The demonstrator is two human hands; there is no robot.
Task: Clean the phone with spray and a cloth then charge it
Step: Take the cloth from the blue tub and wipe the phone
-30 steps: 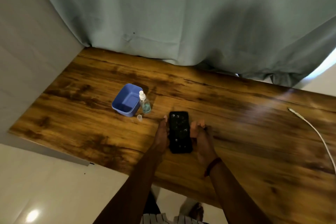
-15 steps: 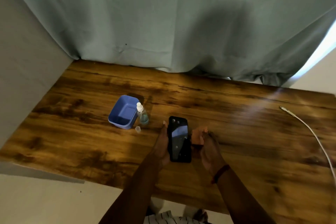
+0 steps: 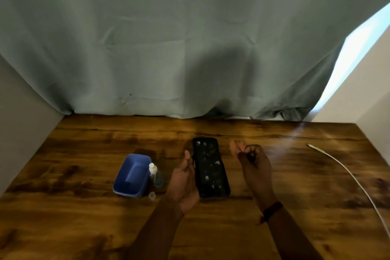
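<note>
The right grip (image 3: 251, 160) has come off the phone (image 3: 211, 169) and now hangs just to its right, clear of the edge it touched half a second ago. Its fingers are curled, but I cannot tell whether the pale pinkish bit at their tips is a cloth or skin. The left grip (image 3: 185, 179) holds the phone alone, thumb along its left edge. Droplets speckle the upper face, so spraying looks done and wiping is due. The phone's long axis runs from the left grip's wrist toward the curtain (image 3: 168, 48), its far end leaning slightly left. The charging cable (image 3: 348, 171) lies well right of the right grip on the bench (image 3: 84, 228).
</note>
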